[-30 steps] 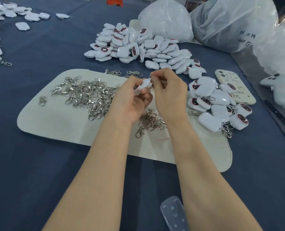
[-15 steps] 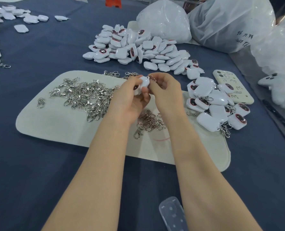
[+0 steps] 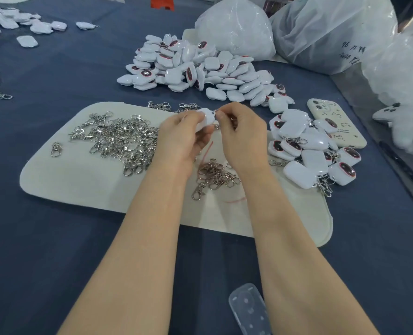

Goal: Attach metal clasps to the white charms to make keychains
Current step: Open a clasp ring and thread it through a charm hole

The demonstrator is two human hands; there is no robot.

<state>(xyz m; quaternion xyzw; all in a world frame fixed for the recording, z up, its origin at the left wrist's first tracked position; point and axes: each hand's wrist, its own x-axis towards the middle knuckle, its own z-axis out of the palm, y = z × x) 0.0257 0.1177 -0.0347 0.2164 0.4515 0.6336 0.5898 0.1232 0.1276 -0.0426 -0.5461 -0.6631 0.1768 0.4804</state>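
1 white charm (image 3: 206,118) gripped by left hand (image 3: 181,139), right hand (image 3: 244,139) pinching clasp (image 3: 216,111) at its edge, bare mat (image 3: 79,184) nearer

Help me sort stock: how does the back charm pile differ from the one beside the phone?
The back pile is far larger than the right pile beside the phone. Metal clasps show on the right pile; hardly any on the back pile. The back pile lies on blue cloth; the right pile partly on the cream mat. Both hold white charms, some with dark oval faces.
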